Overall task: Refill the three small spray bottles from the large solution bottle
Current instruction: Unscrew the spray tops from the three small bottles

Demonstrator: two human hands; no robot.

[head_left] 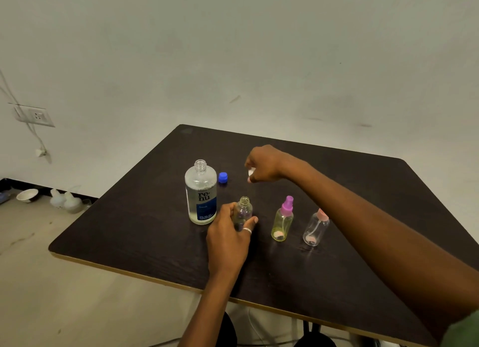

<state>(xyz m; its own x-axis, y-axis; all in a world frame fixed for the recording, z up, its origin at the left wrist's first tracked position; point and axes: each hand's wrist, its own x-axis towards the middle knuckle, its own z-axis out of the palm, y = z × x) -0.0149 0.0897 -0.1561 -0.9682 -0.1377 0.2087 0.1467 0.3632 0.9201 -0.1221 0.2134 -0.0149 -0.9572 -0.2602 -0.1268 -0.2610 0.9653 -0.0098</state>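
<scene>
A small bottle (pixel 243 212), its neck open, is gripped upright on the counter (pixel 129 230) by the left hand (pixel 228 239), whose fingers (pixel 252 220) are curled round its body. A white piece (pixel 251 172), judged to be this bottle's spray head, is pinched in the curled fingers of the right hand (pixel 263 165), raised over the counter behind. The large bottle (pixel 201 193) stands open just left of the gripped one, with its blue cap (pixel 223 177) beside it. A green bottle (pixel 282 222) and a clear bottle (pixel 316 228) stand to the right, sprayers on. The head is best laid down with its tube kept clean, so the right hand is freed for pouring; the narrow neck should be held steady, as spills are likely
</scene>
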